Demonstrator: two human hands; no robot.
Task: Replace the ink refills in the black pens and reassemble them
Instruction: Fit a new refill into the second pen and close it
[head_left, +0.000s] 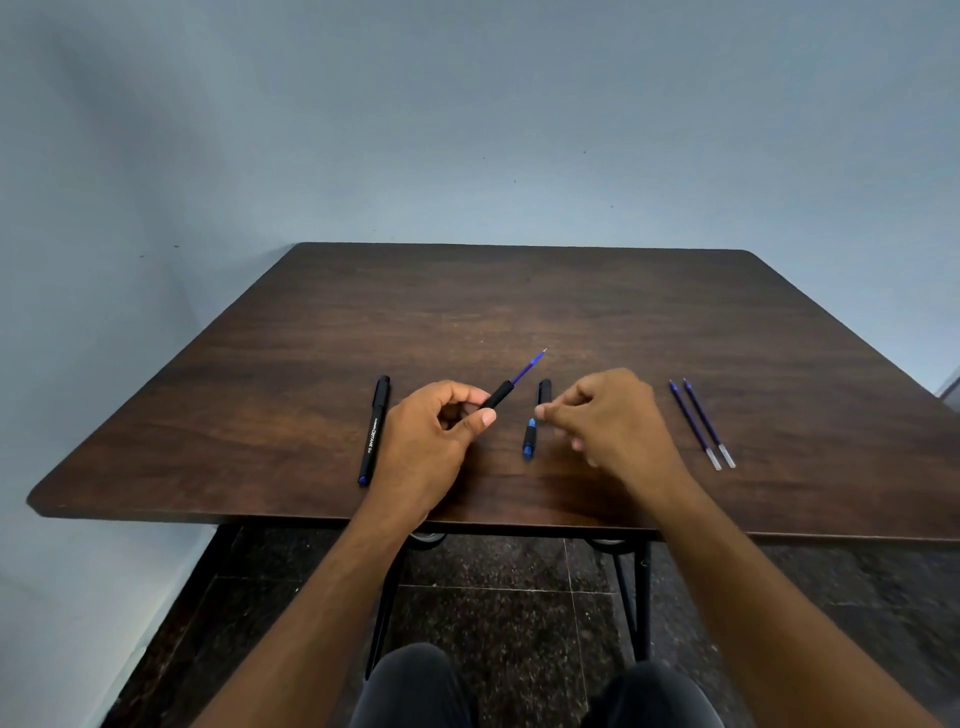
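Note:
My left hand (441, 434) grips a black pen barrel (497, 395) that points up and to the right, with a blue ink refill (529, 370) sticking out of its open end. My right hand (605, 415) hovers just right of it, fingers loosely curled and apart, holding nothing. Between the hands, a black-and-blue tip section (530, 440) lies on the wooden table (571, 312), and a black cap (544, 391) lies just beyond it. A whole capped black pen (374, 430) lies left of my left hand. Two spare blue refills (701, 423) lie side by side to the right.
The table's near edge runs just under my wrists, with black metal legs (641, 597) and a dark tiled floor below. My knees (415, 686) show at the bottom. A pale wall stands behind and to the left of the table.

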